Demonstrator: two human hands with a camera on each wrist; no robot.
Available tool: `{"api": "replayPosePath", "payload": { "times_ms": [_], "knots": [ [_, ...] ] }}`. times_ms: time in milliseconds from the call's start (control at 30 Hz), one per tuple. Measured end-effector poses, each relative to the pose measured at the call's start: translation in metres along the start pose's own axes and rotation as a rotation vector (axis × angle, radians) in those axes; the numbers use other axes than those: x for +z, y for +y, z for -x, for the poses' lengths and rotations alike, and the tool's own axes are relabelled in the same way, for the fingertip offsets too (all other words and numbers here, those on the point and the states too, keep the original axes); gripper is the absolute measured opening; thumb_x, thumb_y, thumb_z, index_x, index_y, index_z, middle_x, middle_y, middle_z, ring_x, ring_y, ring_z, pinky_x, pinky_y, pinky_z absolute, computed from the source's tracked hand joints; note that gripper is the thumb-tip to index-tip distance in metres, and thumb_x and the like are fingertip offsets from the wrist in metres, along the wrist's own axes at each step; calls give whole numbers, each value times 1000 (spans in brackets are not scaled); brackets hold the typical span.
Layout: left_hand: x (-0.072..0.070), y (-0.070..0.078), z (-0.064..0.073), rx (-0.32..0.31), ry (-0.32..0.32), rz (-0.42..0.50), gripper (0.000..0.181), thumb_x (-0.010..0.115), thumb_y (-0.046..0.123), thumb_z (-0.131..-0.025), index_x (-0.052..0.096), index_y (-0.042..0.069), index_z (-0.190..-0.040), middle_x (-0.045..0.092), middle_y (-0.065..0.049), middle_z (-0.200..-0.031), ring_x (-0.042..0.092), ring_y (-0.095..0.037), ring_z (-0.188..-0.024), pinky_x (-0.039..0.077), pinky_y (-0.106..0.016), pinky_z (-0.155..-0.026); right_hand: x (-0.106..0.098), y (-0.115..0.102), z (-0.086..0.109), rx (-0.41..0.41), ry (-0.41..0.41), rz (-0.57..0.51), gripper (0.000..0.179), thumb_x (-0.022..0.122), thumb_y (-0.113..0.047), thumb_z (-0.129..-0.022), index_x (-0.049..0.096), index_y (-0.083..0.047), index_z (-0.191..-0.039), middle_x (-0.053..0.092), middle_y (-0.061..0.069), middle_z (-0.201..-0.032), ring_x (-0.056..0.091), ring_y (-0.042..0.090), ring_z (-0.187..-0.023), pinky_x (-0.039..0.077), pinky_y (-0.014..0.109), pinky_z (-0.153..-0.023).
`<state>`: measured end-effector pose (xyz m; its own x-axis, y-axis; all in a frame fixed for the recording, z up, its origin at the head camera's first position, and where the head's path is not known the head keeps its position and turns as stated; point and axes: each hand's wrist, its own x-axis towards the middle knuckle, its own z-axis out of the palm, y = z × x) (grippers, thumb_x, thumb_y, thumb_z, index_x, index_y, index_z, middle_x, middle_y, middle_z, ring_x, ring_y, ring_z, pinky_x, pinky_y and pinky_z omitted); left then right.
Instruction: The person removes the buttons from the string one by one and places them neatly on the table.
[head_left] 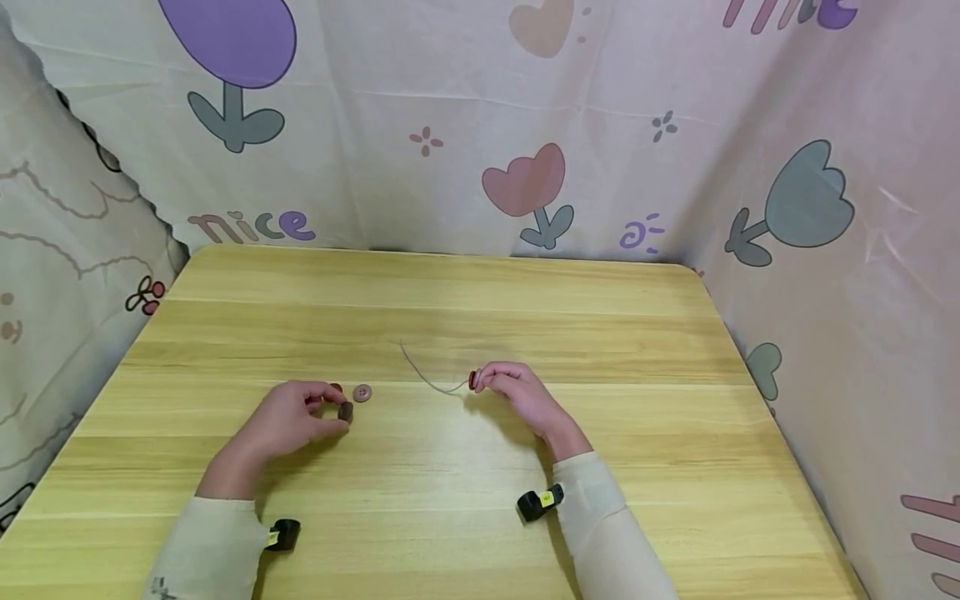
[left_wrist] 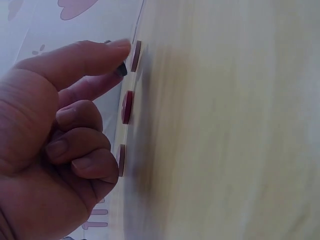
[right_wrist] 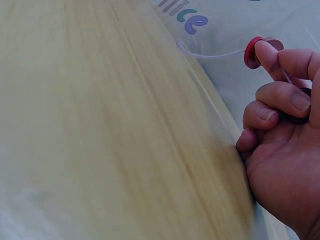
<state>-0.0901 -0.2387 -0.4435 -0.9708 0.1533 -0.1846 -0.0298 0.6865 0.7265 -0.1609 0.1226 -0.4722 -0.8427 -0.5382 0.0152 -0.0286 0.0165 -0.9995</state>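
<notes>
Pale yellow wood-grained tabletop (head_left: 450, 500) stretches from our lower frame edge. At centre left, our left hand (head_left: 292, 421) pinches a dark brown round button (head_left: 345, 412); right of centre, our right hand (head_left: 517, 392) pinches a thin white string (head_left: 427, 381) beside a glossy red round button (head_left: 473, 381). We'd do well to leave the dark button's holes uncovered. Beyond the string, we have room up to the back edge, before pale printed fabric (head_left: 375, 192) across the top.
</notes>
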Motion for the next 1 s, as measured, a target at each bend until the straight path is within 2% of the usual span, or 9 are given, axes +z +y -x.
{"api": "replayPosePath", "payload": {
  "times_ms": [333,733,1000],
  "knots": [
    [6,-1,-2,40,-29,-51,30,87,22,-77,74,12,-102,47,-2,-74,40,-18,-64,34,-34,-60,1,-2,1,12,4,-1,25,48,-7,-100,66,10,-95,67,12,-108,58,28,-116,36,43,-107],
    [9,0,-4,106,-35,-70,28,90,25,-74,75,15,-95,40,1,-63,37,-16,-59,31,-31,-56,1,-2,1,-8,-4,-3,25,46,-6,-99,66,9,-93,67,12,-106,59,28,-115,38,42,-106],
    [12,-2,-5,75,-22,-70,26,90,25,-73,73,18,-91,40,2,-63,37,-16,-58,31,-30,-56,2,-3,1,-13,16,6,25,47,-6,-99,65,10,-92,67,12,-103,60,27,-112,38,42,-105]
  ]
}}
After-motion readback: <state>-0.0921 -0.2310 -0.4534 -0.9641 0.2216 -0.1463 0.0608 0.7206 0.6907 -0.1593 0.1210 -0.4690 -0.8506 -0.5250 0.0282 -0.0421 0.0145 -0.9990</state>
